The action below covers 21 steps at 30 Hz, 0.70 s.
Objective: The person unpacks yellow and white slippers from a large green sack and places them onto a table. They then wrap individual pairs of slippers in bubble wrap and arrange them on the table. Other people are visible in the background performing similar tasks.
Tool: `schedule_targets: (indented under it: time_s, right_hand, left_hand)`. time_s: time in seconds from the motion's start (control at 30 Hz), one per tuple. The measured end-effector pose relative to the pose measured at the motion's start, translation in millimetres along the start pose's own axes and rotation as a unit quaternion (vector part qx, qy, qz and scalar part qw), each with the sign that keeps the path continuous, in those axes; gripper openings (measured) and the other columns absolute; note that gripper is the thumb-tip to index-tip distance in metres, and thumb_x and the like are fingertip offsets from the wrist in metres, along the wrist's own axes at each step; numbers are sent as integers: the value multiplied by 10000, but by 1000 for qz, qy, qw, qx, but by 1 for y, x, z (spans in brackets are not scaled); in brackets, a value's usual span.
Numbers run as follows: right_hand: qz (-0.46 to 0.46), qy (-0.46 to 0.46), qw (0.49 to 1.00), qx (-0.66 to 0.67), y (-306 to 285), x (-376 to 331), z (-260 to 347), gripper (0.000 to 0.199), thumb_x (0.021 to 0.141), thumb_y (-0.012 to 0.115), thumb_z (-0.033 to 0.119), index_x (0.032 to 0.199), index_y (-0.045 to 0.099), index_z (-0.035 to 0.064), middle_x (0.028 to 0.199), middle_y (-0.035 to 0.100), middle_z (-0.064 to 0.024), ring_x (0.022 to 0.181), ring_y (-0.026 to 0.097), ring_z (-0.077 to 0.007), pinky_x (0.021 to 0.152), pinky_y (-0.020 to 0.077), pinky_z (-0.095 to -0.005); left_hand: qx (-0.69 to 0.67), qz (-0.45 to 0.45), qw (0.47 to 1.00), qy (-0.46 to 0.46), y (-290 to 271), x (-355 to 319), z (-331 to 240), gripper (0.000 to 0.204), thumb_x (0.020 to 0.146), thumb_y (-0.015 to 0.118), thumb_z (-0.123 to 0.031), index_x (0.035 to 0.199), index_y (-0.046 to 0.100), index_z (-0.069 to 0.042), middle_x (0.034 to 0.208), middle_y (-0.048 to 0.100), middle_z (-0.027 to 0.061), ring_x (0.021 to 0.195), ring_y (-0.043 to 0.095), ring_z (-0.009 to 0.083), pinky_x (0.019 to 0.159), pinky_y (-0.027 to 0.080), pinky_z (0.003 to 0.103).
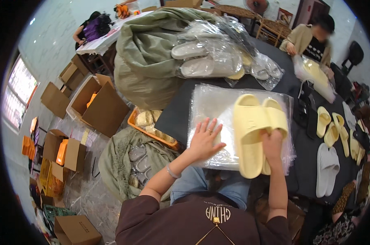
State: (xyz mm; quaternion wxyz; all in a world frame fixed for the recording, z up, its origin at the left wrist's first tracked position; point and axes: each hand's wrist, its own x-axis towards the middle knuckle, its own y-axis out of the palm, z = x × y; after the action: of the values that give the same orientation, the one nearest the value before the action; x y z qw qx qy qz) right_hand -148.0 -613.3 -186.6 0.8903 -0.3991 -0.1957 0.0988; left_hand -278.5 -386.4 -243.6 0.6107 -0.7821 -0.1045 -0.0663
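Two hands: both lie on a stack of clear plastic bags (217,110) spread on the dark table (176,110).
Left hand: the left hand (205,139) rests flat, fingers spread apart, palm down on the near left part of the bag stack, gripping nothing.
Right hand: the right hand (271,145) is closed around the near end of a pair of pale yellow slides (254,126), held side by side with soles up.
Slides in hand: they lie lengthwise over the right half of the bag stack, toes pointing away from the person.
Table surface: black and round-edged; farther back sits a heap of bagged white slippers (205,57) in crinkled plastic, leaning on a big olive cloth sack (144,61).
Right of table: loose yellow slides (332,124) and a white pair (327,169) lie in a row near the table edge.
Across the table: another person in a beige top (303,38) handles a bagged yellow pair (315,71).
Floor, left: pale tiles carrying open cardboard boxes (99,104), an orange crate (152,126) of wrapped items just beside the table, and a second olive sack (127,163) by the person's knee.
Far corner: a third person sits at a white table (107,38); a bright window (17,94) fills the left wall.
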Motion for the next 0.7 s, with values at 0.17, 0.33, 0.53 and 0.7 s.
schedule_targets:
  time_s: [0.17,0.33,0.53,0.7]
  right_hand:
    - [56,-125,990,-42,40,-18,15,342,810,592,277,838,592,-64,831,600,-268,786,596,-409,703,467,-478]
    - [84,28,991,-96,25,3,-23,304,828,596,247,896,598,-50,895,624,-233,832,600,-397,746,465,-467]
    - [2,14,999,-39,8,35,-70,292,847,575,179,916,579,-106,894,601,-290,859,580,-439,747,438,-461]
    - [57,-114,992,16,27,37,-11,283,825,577,169,936,571,-92,929,589,-281,907,561,-433,774,437,-459]
  left_hand:
    - [54,53,997,7,-1,4,2,722,873,413,-578,1411,347,-100,1485,250,174,1386,160,378,1117,116,503]
    - [1,9,1000,-3,1,-1,4,744,868,430,-601,1418,321,-112,1487,241,174,1385,159,378,1113,140,501]
    - [-20,14,1000,-15,-1,-3,0,750,866,417,-593,1426,313,-106,1495,231,175,1397,135,366,1125,98,493]
    - [-18,3,1000,-16,-2,-6,2,755,862,421,-598,1413,334,-90,1486,249,177,1393,144,363,1126,99,484]
